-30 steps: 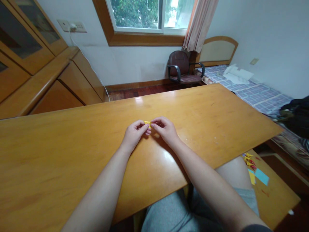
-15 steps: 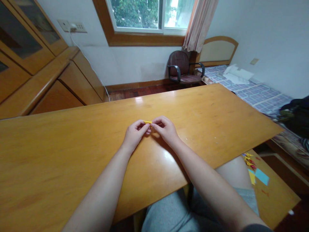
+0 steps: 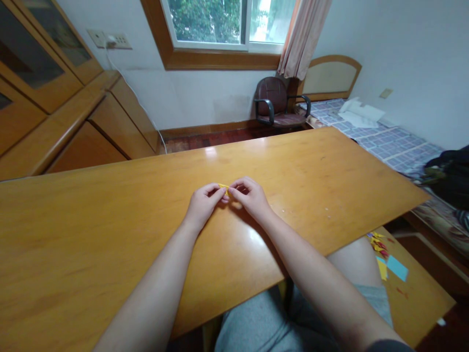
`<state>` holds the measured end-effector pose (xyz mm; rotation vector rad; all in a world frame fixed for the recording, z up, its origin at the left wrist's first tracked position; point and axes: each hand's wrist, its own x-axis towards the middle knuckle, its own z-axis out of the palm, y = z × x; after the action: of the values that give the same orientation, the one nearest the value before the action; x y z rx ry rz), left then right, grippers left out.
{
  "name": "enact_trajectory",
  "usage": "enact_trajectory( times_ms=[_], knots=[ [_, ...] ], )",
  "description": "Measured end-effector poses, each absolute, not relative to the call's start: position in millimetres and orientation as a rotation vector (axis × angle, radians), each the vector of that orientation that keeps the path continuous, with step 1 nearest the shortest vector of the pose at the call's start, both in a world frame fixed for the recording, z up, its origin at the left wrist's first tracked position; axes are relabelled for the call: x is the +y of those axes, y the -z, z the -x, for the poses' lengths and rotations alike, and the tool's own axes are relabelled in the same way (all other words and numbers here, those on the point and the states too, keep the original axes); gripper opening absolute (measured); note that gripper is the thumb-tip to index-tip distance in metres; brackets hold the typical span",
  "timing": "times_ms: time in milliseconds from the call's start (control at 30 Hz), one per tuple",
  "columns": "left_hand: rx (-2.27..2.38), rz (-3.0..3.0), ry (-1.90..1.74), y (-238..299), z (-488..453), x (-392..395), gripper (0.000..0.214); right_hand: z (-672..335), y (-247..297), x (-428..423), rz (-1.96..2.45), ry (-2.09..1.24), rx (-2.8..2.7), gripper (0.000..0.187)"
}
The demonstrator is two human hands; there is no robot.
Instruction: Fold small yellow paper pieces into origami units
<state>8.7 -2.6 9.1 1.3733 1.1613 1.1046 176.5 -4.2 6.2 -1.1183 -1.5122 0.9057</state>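
Between my two hands is a small piece of folded yellow paper (image 3: 223, 186), mostly covered by the fingers. My left hand (image 3: 205, 201) pinches its left side between thumb and fingers. On the other side, my right hand (image 3: 250, 194) grips the right end with its thumb and fingertips. Both hands are just above the wooden table (image 3: 110, 234), near its middle. The exact shape of the paper's folds is too small to make out.
On a lower wooden bench (image 3: 421, 303) at right lie several folded yellow and red paper pieces (image 3: 379, 243) and a light blue sheet (image 3: 397, 268). Beyond the table stand an armchair (image 3: 273, 100) and a bed (image 3: 395, 142). Cabinets (image 3: 84, 122) line the left.
The yellow paper has tilted slightly between the fingers, and a little more of it shows below its top edge. My hands have barely shifted.
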Motion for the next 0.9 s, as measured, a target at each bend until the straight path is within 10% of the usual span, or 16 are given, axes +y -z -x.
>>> enact_trajectory(
  times_ms=[900],
  knots=[
    [1.129,-1.266,-1.064,-10.9,-10.6,-2.5,0.023,-177.0,-4.7,-6.5,1.118,-0.529,-1.756,0.007]
  ],
)
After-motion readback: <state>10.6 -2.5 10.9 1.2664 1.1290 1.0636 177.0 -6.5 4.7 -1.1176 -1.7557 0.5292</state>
